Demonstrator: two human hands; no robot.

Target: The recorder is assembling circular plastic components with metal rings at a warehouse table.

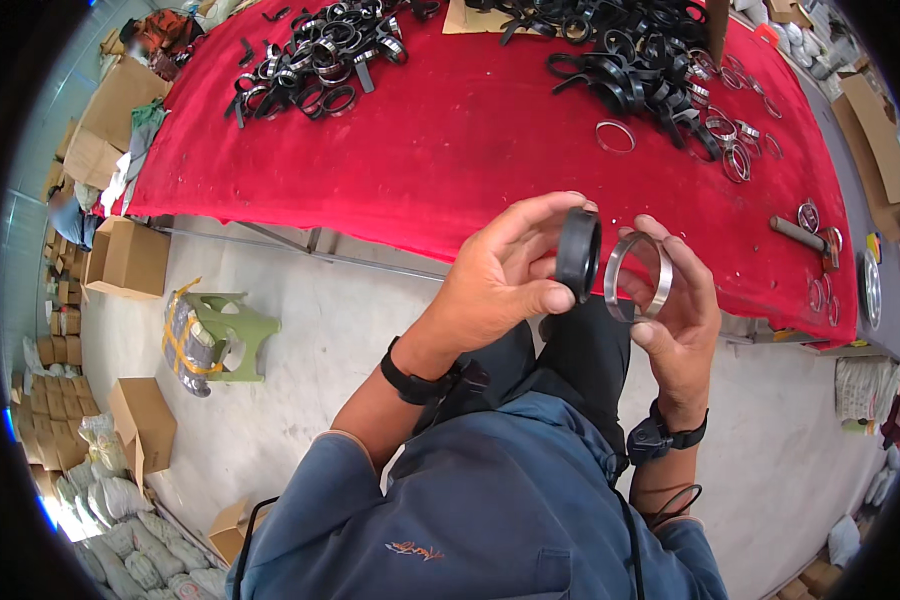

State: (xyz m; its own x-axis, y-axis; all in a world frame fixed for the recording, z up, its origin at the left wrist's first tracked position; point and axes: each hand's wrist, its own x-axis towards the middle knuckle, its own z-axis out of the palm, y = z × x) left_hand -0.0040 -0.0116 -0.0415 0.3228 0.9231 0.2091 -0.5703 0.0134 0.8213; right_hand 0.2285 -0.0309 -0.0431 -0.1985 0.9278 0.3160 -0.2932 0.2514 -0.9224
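Observation:
My left hand grips a thick black rubber ring between thumb and fingers, tilted so its opening faces right. Beside it, my right hand pinches a thin shiny metal ring by its rim, thumb below and fingers behind. The two rings stand apart by a narrow gap, with their openings turned roughly toward each other. Both hands are raised over the near edge of the red-covered table, above my lap.
At the far left lies a pile of black and metal rings; a larger black heap is far right. Loose metal rings and a hammer lie on the right. A green stool and cardboard boxes stand on the floor at left.

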